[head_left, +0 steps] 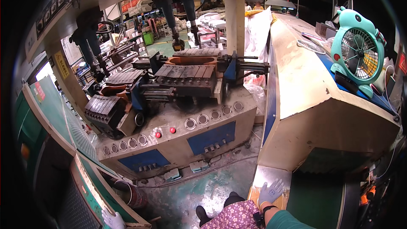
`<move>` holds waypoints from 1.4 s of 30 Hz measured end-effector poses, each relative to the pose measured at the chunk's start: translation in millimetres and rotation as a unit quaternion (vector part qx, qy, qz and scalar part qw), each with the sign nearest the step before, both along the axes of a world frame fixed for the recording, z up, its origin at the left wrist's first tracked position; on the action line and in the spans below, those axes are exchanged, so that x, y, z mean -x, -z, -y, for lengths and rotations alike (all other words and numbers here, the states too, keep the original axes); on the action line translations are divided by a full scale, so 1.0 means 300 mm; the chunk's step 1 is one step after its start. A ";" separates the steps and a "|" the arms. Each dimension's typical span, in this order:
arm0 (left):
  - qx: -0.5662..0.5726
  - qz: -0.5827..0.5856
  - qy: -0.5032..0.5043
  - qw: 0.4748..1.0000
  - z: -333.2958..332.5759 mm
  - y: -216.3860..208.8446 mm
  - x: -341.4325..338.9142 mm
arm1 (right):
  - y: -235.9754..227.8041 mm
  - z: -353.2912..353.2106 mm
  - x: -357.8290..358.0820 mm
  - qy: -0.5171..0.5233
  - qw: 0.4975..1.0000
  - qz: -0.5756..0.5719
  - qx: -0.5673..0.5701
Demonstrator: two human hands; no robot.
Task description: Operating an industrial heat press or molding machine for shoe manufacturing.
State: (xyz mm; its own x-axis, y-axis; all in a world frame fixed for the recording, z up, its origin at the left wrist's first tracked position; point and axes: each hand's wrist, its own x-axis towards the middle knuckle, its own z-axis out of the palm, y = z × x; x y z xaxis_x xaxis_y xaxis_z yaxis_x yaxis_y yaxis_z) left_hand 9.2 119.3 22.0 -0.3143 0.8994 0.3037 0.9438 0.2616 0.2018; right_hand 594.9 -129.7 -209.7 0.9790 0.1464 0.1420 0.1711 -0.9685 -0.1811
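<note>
My right hand (271, 191), in a pale grey glove, lies with its fingers spread at the metal ledge (278, 177) by the mouth of the tan machine housing (309, 85). Brown cardboard (255, 193) shows beside that hand. At the lower left, my gloved left hand (113, 219) rests near the edge of a green-and-tan framed panel (91, 182), fingers extended and holding nothing visible. Ahead stands a two-station press machine (178, 140). Its stations carry black slatted clamp blocks (186, 74) around orange-brown curved inserts (193, 60), apart from both hands.
Red buttons (172, 130) and several round gauges (203, 119) line the press front. Foot pedals (199, 166) sit on the floor below. A teal animal-shaped fan (359, 48) stands on the housing. A dark green belt (316, 199) runs beneath it. A bucket (135, 196) stands at lower left.
</note>
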 end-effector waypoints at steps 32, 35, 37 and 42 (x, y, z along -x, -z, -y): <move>0.024 0.018 -0.002 1.000 0.002 -0.011 -0.002 | -0.034 -0.002 0.012 0.002 1.000 -0.014 -0.011; 0.014 -0.004 -0.002 1.000 -0.003 0.011 0.017 | -0.060 -0.005 0.013 0.002 0.998 -0.053 0.018; 0.016 -0.005 0.001 1.000 -0.006 0.014 0.020 | -0.059 -0.005 0.013 0.002 0.999 -0.045 0.021; 0.018 0.001 0.001 1.000 -0.008 0.021 0.029 | -0.059 -0.004 0.012 0.001 0.999 -0.038 0.018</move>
